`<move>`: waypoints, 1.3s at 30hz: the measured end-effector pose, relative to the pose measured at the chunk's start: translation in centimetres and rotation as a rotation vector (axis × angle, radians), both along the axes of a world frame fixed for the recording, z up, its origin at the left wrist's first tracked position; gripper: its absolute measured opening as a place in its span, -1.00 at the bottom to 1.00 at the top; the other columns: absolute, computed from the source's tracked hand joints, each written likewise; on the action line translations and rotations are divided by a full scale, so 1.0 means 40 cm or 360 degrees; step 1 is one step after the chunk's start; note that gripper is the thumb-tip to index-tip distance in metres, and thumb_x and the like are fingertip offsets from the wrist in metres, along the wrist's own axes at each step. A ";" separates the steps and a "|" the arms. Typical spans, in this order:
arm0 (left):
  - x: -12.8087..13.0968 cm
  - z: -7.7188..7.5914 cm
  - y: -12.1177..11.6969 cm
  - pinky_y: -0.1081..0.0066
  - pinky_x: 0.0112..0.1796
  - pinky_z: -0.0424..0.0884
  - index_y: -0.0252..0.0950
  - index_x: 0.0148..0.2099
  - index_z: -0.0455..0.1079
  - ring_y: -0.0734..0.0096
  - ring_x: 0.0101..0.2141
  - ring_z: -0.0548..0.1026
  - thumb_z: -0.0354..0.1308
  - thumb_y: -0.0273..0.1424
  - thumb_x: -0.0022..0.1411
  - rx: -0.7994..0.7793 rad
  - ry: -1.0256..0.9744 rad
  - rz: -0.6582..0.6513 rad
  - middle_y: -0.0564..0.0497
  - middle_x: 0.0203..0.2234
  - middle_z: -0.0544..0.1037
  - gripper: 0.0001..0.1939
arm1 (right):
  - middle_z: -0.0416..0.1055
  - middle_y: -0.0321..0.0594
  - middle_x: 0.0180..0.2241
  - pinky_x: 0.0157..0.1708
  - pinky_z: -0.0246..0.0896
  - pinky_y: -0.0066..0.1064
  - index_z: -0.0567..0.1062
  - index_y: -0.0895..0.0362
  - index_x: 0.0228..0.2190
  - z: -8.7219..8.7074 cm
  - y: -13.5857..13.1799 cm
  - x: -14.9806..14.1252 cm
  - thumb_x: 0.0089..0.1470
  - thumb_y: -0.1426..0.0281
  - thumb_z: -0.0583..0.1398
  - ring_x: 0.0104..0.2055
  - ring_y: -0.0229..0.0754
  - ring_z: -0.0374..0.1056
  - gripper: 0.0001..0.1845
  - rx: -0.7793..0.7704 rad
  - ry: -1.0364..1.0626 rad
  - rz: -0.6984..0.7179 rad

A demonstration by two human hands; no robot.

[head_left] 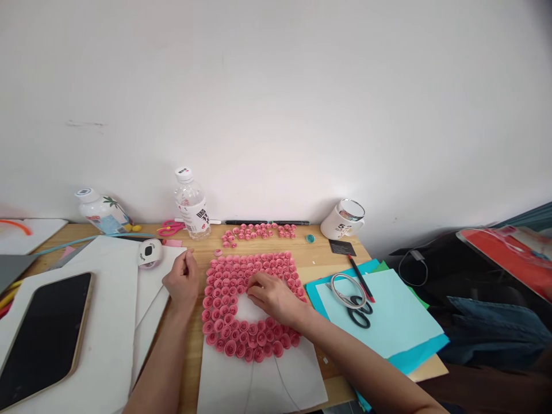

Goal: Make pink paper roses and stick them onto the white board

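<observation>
A "5" on the mug; the other print is too small or blurred to read.
The dark numeral 5 stands on the side of the white mug (333,224), with smaller lettering beneath it that cannot be made out. The clear bottle (192,198) bears bold dark characters on its white label (194,216), too unclear to read, and a dark mark on its cap (184,175). Small lettering on the white rounded case (149,260), pale print on the black card (342,247) and reddish lettering on the tilted white container (101,210) stay illegible.
</observation>
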State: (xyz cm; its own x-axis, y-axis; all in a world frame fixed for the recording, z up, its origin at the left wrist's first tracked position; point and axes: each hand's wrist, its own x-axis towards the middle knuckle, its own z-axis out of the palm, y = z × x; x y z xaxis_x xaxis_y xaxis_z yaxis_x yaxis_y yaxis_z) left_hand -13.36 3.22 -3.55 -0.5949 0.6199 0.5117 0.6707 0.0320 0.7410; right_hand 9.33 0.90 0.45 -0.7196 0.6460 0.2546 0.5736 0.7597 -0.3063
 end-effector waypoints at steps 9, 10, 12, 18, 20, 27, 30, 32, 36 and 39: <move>0.002 0.003 -0.002 0.53 -0.50 0.25 -0.36 -0.19 0.48 0.55 -0.64 0.32 -0.03 -0.26 0.20 0.0006 -0.0007 -0.0007 0.06 -0.69 0.42 -0.66 | 0.39 -0.18 -0.30 -0.50 0.11 -0.47 0.44 0.16 -0.41 -0.014 0.000 -0.008 0.16 0.54 0.00 -0.30 -0.23 0.27 -0.76 0.0033 -0.0134 -0.0020; 0.003 0.003 -0.002 0.53 -0.50 0.25 -0.37 -0.20 0.48 0.55 -0.64 0.32 -0.04 -0.26 0.20 0.0010 -0.0003 -0.0003 0.06 -0.69 0.42 -0.65 | 0.39 -0.18 -0.30 -0.51 0.10 -0.47 0.44 0.16 -0.42 -0.013 0.000 -0.008 0.15 0.56 0.01 -0.31 -0.23 0.27 -0.77 0.0061 -0.0157 -0.0013; 0.003 0.005 -0.003 0.53 -0.50 0.25 -0.37 -0.21 0.48 0.55 -0.64 0.32 -0.04 -0.26 0.21 0.0014 0.0009 -0.0001 0.07 -0.70 0.41 -0.65 | 0.39 -0.17 -0.28 -0.54 0.08 -0.47 0.44 0.16 -0.44 -0.009 -0.001 -0.008 0.11 0.59 0.04 -0.30 -0.22 0.25 -0.78 0.0125 -0.0205 0.0011; 0.002 0.001 -0.002 0.53 -0.49 0.25 -0.35 -0.20 0.47 0.56 -0.64 0.30 -0.04 -0.25 0.21 -0.0011 0.0002 -0.0013 0.07 -0.69 0.41 -0.65 | 0.34 -0.11 -0.23 -0.64 -0.01 -0.49 0.43 0.17 -0.41 0.015 -0.002 -0.012 0.03 0.67 0.05 -0.22 -0.16 0.17 -0.77 0.0210 -0.0319 0.0019; 0.001 -0.001 -0.001 0.53 -0.48 0.25 -0.35 -0.20 0.48 0.55 -0.64 0.30 -0.05 -0.25 0.20 -0.0018 0.0001 -0.0004 0.08 -0.69 0.41 -0.65 | 0.34 -0.12 -0.24 -0.65 -0.03 -0.50 0.43 0.17 -0.42 0.019 -0.001 -0.014 0.02 0.68 0.06 -0.22 -0.16 0.16 -0.77 0.0199 -0.0315 0.0006; 0.003 0.004 -0.001 0.52 -0.48 0.25 -0.35 -0.20 0.48 0.53 -0.63 0.32 -0.03 -0.25 0.19 -0.0009 -0.0002 0.0026 0.08 -0.70 0.40 -0.66 | 0.38 -0.12 -0.26 -0.54 0.13 -0.46 0.46 0.17 -0.45 0.020 0.001 -0.017 0.11 0.48 0.13 -0.21 -0.15 0.20 -0.86 0.0127 -0.0197 0.0052; 0.004 0.006 -0.001 0.52 -0.48 0.26 -0.35 -0.19 0.48 0.53 -0.63 0.33 -0.03 -0.25 0.20 -0.0013 -0.0010 0.0015 0.07 -0.70 0.40 -0.65 | 0.41 -0.15 -0.27 -0.38 0.22 -0.42 0.49 0.14 -0.42 0.018 0.032 0.006 0.12 0.38 0.14 -0.21 -0.17 0.26 -0.85 0.0050 0.0074 0.0001; 0.005 0.007 -0.001 0.52 -0.48 0.26 -0.36 -0.19 0.47 0.54 -0.64 0.33 -0.04 -0.25 0.20 -0.0014 -0.0024 0.0005 0.08 -0.71 0.40 -0.65 | 0.43 -0.17 -0.29 -0.30 0.23 -0.44 0.50 0.14 -0.39 0.017 0.077 0.040 0.12 0.43 0.12 -0.26 -0.23 0.31 -0.85 -0.0021 0.0228 -0.0147; 0.005 0.005 0.000 0.52 -0.48 0.27 -0.36 -0.19 0.47 0.54 -0.63 0.34 -0.05 -0.24 0.20 -0.0012 -0.0055 -0.0022 0.07 -0.69 0.41 -0.64 | 0.45 -0.17 -0.31 -0.32 0.22 -0.47 0.50 0.17 -0.38 0.009 0.198 0.139 0.04 0.56 0.12 -0.35 -0.25 0.36 -0.84 -0.0071 0.0131 -0.0932; 0.004 0.001 0.000 0.53 -0.49 0.26 -0.34 -0.18 0.47 0.54 -0.64 0.32 -0.04 -0.24 0.20 -0.0034 -0.0068 -0.0018 0.09 -0.71 0.40 -0.65 | 0.45 -0.07 -0.29 -0.33 0.21 -0.41 0.49 0.22 -0.35 -0.011 0.264 0.198 0.00 0.58 0.11 -0.38 -0.20 0.37 -0.82 -0.0046 0.0063 -0.1138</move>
State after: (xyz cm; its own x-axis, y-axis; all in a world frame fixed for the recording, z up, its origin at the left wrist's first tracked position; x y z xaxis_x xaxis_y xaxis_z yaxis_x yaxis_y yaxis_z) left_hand -13.20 3.22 -3.51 -0.6090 0.6371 0.4724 0.6387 0.0409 0.7683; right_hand 17.27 11.46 0.02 -0.1078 0.9628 0.2476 0.9162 0.1930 -0.3513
